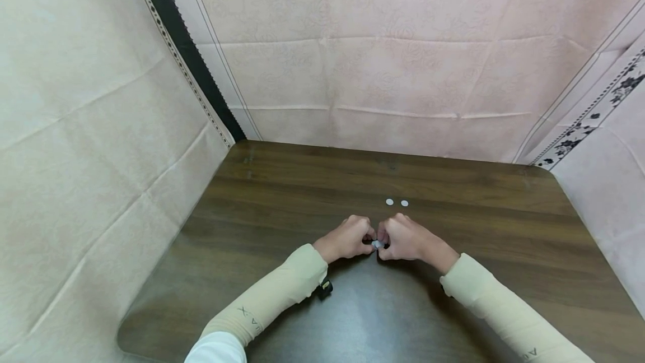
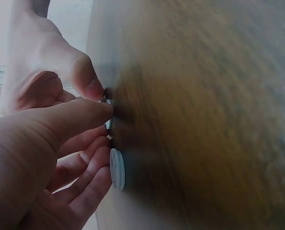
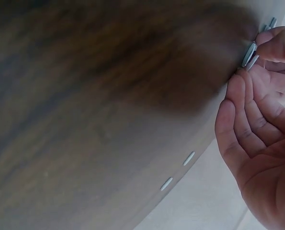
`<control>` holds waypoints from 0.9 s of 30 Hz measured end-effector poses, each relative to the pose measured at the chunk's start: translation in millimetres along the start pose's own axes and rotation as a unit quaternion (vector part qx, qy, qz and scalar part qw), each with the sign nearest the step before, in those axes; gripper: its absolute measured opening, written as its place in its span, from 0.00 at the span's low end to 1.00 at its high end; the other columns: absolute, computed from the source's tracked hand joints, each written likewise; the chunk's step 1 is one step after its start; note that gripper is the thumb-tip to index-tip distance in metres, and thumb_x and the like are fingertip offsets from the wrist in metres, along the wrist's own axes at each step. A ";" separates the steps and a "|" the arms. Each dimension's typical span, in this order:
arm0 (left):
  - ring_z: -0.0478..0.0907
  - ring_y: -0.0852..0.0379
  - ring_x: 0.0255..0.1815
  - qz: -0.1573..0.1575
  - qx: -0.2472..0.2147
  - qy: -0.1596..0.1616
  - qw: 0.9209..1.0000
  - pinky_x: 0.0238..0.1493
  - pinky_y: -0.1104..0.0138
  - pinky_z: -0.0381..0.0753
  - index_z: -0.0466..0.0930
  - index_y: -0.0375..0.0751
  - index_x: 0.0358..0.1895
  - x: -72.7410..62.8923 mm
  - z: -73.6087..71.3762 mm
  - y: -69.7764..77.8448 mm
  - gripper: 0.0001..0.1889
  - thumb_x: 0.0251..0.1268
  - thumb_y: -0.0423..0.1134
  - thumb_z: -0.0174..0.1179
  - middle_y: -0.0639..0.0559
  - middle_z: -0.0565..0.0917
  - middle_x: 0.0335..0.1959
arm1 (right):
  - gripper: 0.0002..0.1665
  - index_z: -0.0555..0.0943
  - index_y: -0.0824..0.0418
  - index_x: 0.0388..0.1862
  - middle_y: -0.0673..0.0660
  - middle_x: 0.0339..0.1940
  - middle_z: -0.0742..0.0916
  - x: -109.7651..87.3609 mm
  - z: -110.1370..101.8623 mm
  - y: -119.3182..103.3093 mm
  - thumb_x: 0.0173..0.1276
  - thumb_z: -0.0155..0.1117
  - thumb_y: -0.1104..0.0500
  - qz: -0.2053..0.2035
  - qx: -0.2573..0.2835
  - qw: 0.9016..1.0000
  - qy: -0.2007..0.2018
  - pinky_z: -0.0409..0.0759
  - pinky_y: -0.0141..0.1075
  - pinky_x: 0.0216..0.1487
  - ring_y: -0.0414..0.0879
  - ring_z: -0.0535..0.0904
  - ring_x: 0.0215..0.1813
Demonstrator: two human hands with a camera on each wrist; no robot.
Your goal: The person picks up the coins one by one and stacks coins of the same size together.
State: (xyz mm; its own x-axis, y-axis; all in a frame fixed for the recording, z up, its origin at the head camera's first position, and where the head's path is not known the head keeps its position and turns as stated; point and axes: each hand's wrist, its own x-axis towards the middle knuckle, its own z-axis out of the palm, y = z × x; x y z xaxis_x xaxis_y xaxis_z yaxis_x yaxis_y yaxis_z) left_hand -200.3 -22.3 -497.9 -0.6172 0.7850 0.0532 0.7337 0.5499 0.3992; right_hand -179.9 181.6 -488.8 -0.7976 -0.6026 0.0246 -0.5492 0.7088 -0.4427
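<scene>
Fingertip to fingertip, my left hand (image 1: pixel 350 237) and right hand (image 1: pixel 403 238) meet low over the wooden table in the head view. Between them are small, thin, pale discs (image 1: pixel 378 244), each hand pinching with thumb and fingers. In the right wrist view, one disc (image 3: pixel 249 54) lies flat by the fingertips, and a second thin piece (image 3: pixel 253 63) sits tilted against it. A clear-topped round disc (image 2: pixel 118 168) is on the table beside my left fingers in the left wrist view. Fingers partly cover the pinched pieces.
Two more white discs, a left one (image 1: pixel 389 201) and a right one (image 1: pixel 405 203), lie flat beyond my hands. The brown wooden table (image 1: pixel 242 273) has rounded corners. Pale patterned cloth (image 1: pixel 383 71) hangs behind it and along both sides.
</scene>
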 end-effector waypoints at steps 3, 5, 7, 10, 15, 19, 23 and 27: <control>0.73 0.66 0.33 0.000 -0.005 0.000 1.000 0.34 0.78 0.72 0.93 0.45 0.36 0.2 0.0 -0.6 0.02 0.66 0.36 0.72 0.54 0.85 0.32 | 0.06 0.85 0.55 0.29 0.45 0.24 0.88 -0.4 0.9 -0.2 0.53 0.75 0.59 0.001 0.008 1.000 0.003 0.78 0.27 0.28 0.28 0.78 0.25; 0.74 0.65 0.34 -0.001 -0.009 -0.003 1.000 0.34 0.78 0.73 0.93 0.44 0.36 0.3 -0.1 -1.2 0.02 0.66 0.36 0.73 0.53 0.85 0.33 | 0.06 0.86 0.55 0.29 0.46 0.25 0.88 -0.9 1.5 -0.3 0.54 0.75 0.60 0.000 0.011 1.000 0.004 0.79 0.27 0.29 0.28 0.78 0.26; 0.75 0.65 0.34 -0.002 -0.012 -0.004 1.000 0.35 0.78 0.74 0.93 0.45 0.36 0.8 0.3 -2.6 0.01 0.65 0.36 0.74 0.53 0.85 0.33 | 0.05 0.86 0.55 0.29 0.46 0.25 0.89 -1.4 1.9 -0.4 0.54 0.76 0.60 -0.002 0.013 1.000 0.006 0.79 0.26 0.30 0.28 0.79 0.27; 0.76 0.64 0.35 -0.001 -0.016 -0.005 1.000 0.35 0.78 0.74 0.93 0.45 0.36 1.9 0.7 -4.4 0.01 0.64 0.36 0.75 0.53 0.85 0.33 | 0.05 0.86 0.55 0.29 0.46 0.26 0.89 -1.9 2.1 -0.9 0.55 0.76 0.60 -0.001 0.013 1.000 0.007 0.80 0.26 0.30 0.28 0.79 0.27; 0.78 0.62 0.36 -0.003 -0.020 -0.009 1.000 0.36 0.77 0.75 0.93 0.43 0.37 2.1 -1.2 -4.0 0.03 0.65 0.37 0.75 0.52 0.86 0.34 | 0.05 0.86 0.54 0.29 0.45 0.25 0.88 -1.8 2.6 0.1 0.55 0.76 0.59 -0.001 0.014 1.000 0.013 0.80 0.26 0.30 0.27 0.79 0.27; 0.80 0.61 0.38 -0.007 -0.030 -0.014 0.999 0.38 0.77 0.76 0.93 0.42 0.39 2.1 -3.1 -3.3 0.04 0.65 0.37 0.74 0.51 0.86 0.36 | 0.06 0.86 0.54 0.29 0.45 0.25 0.88 -2.3 3.2 1.6 0.56 0.77 0.60 -0.005 0.015 1.000 0.017 0.80 0.26 0.30 0.28 0.80 0.28; 0.80 0.62 0.38 -0.010 -0.037 -0.017 0.999 0.39 0.78 0.77 0.93 0.42 0.40 2.8 -3.3 -4.8 0.04 0.65 0.37 0.74 0.52 0.86 0.37 | 0.06 0.86 0.54 0.29 0.44 0.25 0.88 -2.3 3.2 1.6 0.56 0.77 0.60 -0.007 0.014 1.000 0.018 0.80 0.26 0.31 0.29 0.81 0.28; 0.78 0.64 0.37 -0.018 -0.040 -0.025 0.999 0.39 0.78 0.77 0.93 0.43 0.40 3.5 -3.5 -6.1 0.04 0.66 0.37 0.74 0.53 0.86 0.36 | 0.05 0.87 0.54 0.29 0.44 0.25 0.88 -1.9 3.2 1.1 0.57 0.77 0.60 -0.012 0.014 1.000 0.019 0.80 0.25 0.31 0.30 0.82 0.29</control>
State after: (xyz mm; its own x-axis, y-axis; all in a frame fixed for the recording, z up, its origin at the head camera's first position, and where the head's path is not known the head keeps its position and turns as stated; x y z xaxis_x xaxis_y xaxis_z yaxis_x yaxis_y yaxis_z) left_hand -207.9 -23.9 -497.0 -0.6258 0.7800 -0.0069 0.6858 0.5544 0.4714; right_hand -178.2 182.4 -492.3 -0.7935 -0.6046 0.0693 -0.5613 0.6832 -0.4671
